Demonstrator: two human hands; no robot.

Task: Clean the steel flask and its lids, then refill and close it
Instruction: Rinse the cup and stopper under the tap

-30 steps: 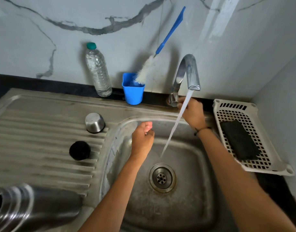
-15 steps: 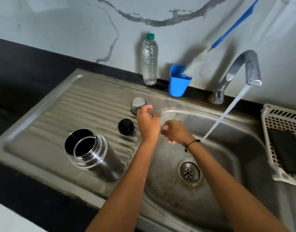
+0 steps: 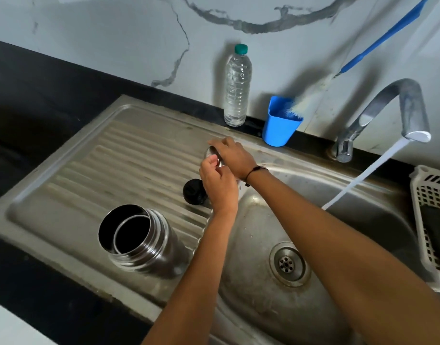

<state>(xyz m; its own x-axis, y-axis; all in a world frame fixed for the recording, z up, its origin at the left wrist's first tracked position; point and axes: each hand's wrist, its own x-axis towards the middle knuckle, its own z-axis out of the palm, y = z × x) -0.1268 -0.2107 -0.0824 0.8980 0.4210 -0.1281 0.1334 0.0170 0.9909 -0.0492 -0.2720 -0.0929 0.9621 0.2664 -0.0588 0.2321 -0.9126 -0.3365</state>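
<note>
The right hand (image 3: 232, 155) lies over the steel cup lid (image 3: 211, 152) on the drainboard, fingers curled round its top. The left hand (image 3: 217, 181) hovers just in front, fingers loosely curled, holding nothing I can make out. The black inner lid (image 3: 194, 191) sits just left of the left hand, and the open steel flask (image 3: 139, 241) stands nearer the camera than that lid. Behind the steel cup lid stand a plastic water bottle (image 3: 236, 88) and a blue cup (image 3: 280, 125) holding a bottle brush (image 3: 378, 43). The tap (image 3: 388, 113) runs into the sink (image 3: 363, 220).
</note>
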